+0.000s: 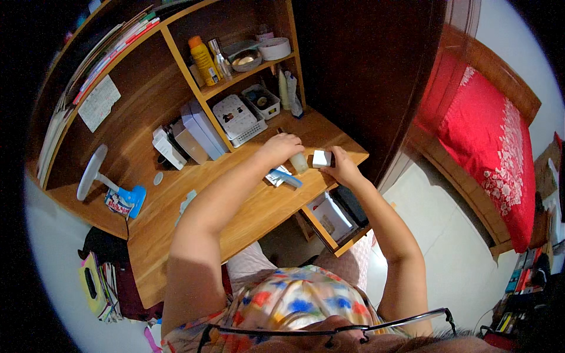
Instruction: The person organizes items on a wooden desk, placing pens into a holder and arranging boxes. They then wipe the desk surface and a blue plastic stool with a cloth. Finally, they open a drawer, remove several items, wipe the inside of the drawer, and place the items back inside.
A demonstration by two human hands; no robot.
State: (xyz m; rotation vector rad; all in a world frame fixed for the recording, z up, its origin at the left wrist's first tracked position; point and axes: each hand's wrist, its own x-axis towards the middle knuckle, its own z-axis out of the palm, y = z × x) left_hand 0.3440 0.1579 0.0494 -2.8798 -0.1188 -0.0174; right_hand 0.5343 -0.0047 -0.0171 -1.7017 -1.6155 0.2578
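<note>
My left hand point(281, 149) reaches across the desk and is closed over a slim translucent bottle point(299, 163). The bottle's lower end shows below my fingers, and a dark tip pokes out on the far side of the hand. Just to the right, my right hand point(342, 167) grips a small white box point(321, 159) at its right side, with the fingertips partly hidden. Between my left forearm and the desk's front edge lie a blue comb point(288, 177) and a small white packet point(275, 179) partly under it.
A drawer point(331, 240) stands pulled out below the desk point(247, 217), holding white and dark items. Behind my hands are a white basket point(250, 134) and a shelf of bottles and bowls. A lamp point(93, 172) stands at the left. A red-covered bed point(488, 141) is at the right.
</note>
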